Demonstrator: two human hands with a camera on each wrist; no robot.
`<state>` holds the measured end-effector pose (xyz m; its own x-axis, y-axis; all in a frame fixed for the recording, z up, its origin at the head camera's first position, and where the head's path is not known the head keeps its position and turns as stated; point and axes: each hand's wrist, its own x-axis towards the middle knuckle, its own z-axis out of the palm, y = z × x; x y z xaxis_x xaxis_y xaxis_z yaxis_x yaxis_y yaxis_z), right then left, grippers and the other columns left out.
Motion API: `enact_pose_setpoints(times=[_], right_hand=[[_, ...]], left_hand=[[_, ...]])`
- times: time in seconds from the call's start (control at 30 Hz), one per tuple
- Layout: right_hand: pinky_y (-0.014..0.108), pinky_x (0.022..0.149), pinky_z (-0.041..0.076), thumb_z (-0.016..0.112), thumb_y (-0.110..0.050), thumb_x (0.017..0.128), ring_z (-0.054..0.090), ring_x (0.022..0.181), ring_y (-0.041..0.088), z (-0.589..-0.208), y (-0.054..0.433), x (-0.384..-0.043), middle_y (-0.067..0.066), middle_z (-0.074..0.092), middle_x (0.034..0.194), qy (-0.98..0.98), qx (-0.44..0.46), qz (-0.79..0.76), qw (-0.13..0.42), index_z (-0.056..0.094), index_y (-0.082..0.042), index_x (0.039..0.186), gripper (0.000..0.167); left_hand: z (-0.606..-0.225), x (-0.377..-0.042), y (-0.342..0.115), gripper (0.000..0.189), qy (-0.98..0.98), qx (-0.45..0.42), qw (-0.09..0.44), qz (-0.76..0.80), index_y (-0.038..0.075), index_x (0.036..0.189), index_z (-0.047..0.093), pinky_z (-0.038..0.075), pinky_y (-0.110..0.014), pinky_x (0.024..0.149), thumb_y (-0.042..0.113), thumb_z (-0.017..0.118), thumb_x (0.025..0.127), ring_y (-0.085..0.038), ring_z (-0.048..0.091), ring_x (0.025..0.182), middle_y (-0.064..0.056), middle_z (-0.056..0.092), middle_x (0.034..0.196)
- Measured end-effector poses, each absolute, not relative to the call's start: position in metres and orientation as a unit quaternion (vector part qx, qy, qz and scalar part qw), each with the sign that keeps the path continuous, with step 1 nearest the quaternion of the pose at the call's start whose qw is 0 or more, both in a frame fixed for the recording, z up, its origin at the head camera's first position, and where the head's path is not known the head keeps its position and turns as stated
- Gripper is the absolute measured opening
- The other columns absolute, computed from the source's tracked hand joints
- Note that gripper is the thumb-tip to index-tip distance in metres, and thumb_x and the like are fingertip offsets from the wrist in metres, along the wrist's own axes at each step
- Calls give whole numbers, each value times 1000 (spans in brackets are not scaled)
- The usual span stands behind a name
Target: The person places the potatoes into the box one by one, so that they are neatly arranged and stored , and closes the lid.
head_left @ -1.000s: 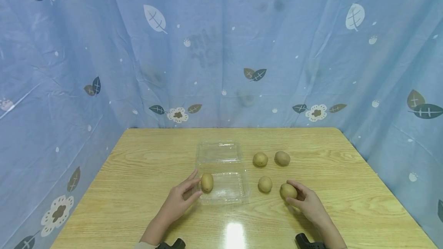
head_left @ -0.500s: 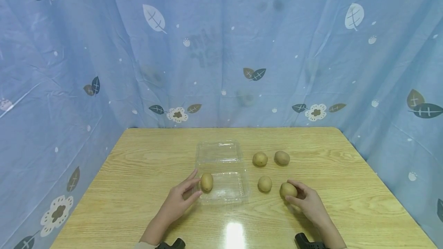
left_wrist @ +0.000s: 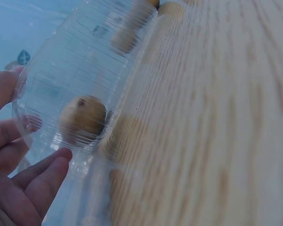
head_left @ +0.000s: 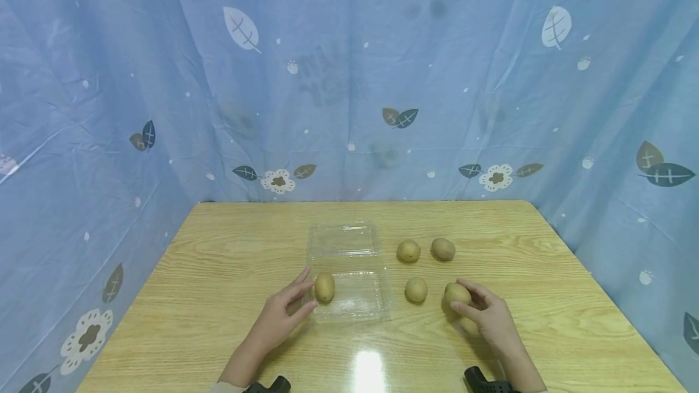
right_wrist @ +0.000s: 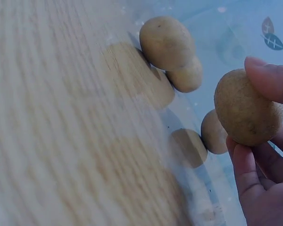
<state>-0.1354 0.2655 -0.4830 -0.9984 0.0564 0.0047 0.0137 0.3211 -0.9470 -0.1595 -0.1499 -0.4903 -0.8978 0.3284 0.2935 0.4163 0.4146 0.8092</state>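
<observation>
A: What is in the fingers?
B: The right hand (head_left: 488, 318) pinches a round, tan-brown potato (right_wrist: 247, 107) between thumb and fingertips, just clear of the pale wood-grain table (head_left: 218, 284); the left hand (head_left: 280, 315) has its fingers spread apart against the rim of an unfolded, clear plastic container (head_left: 357, 296)

A: And inside that container?
B: An oblong, yellowish potato (head_left: 324, 287), lying at the left end of the nearer half, beside the left fingertips

A: Between container and right hand?
B: A pale round potato (head_left: 417, 290); farther back, a yellow-brown potato (head_left: 408, 251) and a darker brown potato (head_left: 443, 249) sit near each other

A: The room?
B: Light-blue cloth curtains (head_left: 327, 77), printed with leaves and white flowers, hang behind the table and on both sides
</observation>
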Motion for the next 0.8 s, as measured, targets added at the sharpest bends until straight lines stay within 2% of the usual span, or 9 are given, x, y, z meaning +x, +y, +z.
enact_pose_setpoints(times=[0.23,0.7,0.8], right_hand=[[5,86,46,70,-17,86,54,100,-10,-478,263,-134,23,48,136,-807,-18,590,23,45,3,136,60],[8,86,49,71,-18,85,55,99,-9,-475,257,-132,13,50,135,-804,-35,593,22,46,-2,137,60],[9,85,50,72,-17,85,56,99,-8,-475,255,-131,-3,55,127,-802,-38,596,23,46,-2,137,60]], left_hand=[[-489,-159,-151,45,-830,-241,44,-501,-2,126,56,49,-35,99,27,62,92,-34,45,129,-12,32,152],[-489,-159,-152,46,-832,-224,32,-506,2,127,56,48,-34,100,31,62,92,-33,46,129,-8,32,153],[-490,-160,-152,46,-834,-227,37,-502,2,127,57,49,-35,99,30,62,92,-34,46,128,-9,32,152]])
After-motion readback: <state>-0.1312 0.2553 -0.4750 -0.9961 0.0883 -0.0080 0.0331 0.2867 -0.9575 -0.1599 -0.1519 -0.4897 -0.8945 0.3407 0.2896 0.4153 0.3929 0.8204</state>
